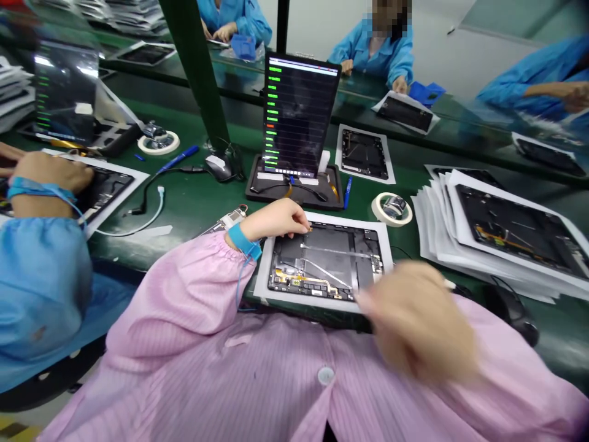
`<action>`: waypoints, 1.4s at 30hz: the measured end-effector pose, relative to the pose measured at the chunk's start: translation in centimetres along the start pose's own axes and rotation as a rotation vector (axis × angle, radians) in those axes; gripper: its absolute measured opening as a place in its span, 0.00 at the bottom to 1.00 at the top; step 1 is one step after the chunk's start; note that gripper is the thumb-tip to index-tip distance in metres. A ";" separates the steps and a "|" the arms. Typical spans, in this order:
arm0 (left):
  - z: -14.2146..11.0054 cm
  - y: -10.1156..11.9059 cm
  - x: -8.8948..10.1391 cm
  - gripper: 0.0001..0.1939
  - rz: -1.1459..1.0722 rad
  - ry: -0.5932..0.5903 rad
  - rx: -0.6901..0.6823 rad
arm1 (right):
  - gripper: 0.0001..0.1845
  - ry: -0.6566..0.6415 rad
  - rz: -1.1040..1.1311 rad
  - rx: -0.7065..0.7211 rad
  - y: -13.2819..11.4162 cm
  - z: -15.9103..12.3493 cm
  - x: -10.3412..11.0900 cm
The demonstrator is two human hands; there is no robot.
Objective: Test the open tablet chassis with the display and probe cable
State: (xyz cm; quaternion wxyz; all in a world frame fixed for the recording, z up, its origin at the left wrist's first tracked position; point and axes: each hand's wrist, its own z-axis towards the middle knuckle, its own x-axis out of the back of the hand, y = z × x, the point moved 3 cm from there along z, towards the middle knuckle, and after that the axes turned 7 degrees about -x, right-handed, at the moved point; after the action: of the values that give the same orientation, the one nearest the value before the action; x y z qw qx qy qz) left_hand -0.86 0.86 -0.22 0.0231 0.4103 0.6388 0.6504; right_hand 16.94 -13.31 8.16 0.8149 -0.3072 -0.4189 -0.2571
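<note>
An opened tablet housing [329, 252], with its black inside facing up, lies on a white sheet [389, 245] in front of me. Flat cables cross it, and gold flex parts with small boards run along its near edge. My left hand [283, 219], with a blue strap at the wrist, is at the housing's far left corner. Its thumb and fingertips are pinched together; whatever sits between them is too small to name. My right hand [418, 319] is smeared by motion near the housing's near right corner, and its fingers cannot be made out.
Behind the housing stands a lit tablet screen [299, 116] in a black stand, with a blue pen [348, 193] beside it. A tape roll [391, 209] and stacked housings [519, 233] are at right, near a black mouse [510, 310]. A co-worker's hand [50, 178] works at left.
</note>
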 end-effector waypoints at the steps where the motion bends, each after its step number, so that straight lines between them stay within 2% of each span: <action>1: 0.0 0.0 0.1 0.09 0.031 0.003 -0.003 | 0.10 -0.001 0.018 -0.014 1.7 1.1 -2.1; 3: 0.0 -0.1 0.3 0.09 0.105 0.010 -0.010 | 0.06 -0.121 0.076 -0.169 5.1 2.6 -6.7; 5: 0.0 -0.3 0.2 0.09 0.177 -0.005 -0.017 | 0.03 -0.223 0.120 -0.281 7.4 2.9 -10.3; 8: 0.1 -0.5 -0.3 0.09 0.227 -0.079 -0.021 | 0.05 -0.266 0.156 -0.370 8.7 2.4 -12.6; 13: 0.2 -0.7 -1.3 0.10 0.244 -0.128 0.024 | 0.05 -0.250 0.283 -0.423 8.6 2.1 -12.3; 18: 0.1 -0.7 -1.7 0.10 0.263 -0.164 0.060 | 0.04 -0.241 0.312 -0.425 8.7 2.2 -12.2; 33: -0.1 -0.1 -1.6 0.10 0.273 -0.174 -0.007 | 0.04 -0.266 0.290 -0.452 8.6 2.2 -12.2; 42: 0.1 0.0 -2.6 0.09 0.284 -0.068 0.005 | 0.06 -0.222 0.291 -0.446 8.9 1.7 -12.3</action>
State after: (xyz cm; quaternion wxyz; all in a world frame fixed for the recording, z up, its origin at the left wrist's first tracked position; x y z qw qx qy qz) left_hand 0.86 -0.50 -1.55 -0.0485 0.5183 0.5750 0.6311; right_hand 15.71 -4.02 -3.91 0.7046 -0.5620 -0.3903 -0.1878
